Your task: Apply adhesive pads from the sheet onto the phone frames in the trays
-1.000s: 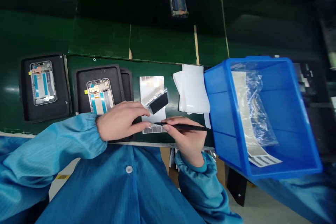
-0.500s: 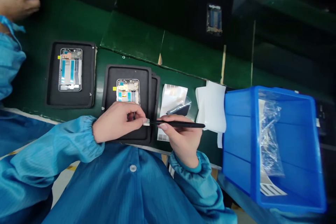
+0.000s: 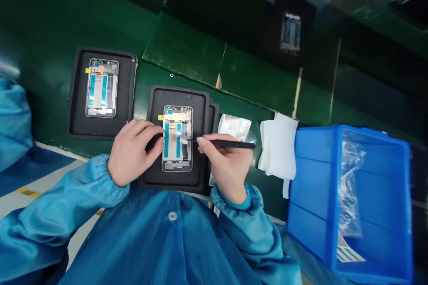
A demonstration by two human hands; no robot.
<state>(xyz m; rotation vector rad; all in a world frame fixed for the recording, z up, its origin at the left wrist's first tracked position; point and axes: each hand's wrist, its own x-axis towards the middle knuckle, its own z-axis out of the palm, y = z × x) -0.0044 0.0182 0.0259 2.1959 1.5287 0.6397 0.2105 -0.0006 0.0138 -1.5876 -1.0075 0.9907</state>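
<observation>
Near the front edge of the worktop, the phone frame lies in a black tray, looking light, stiff and easy to break, so hold its sides: the left hand presses fingertips on its left side, and the right hand pinches a thin stick touching it.
</observation>
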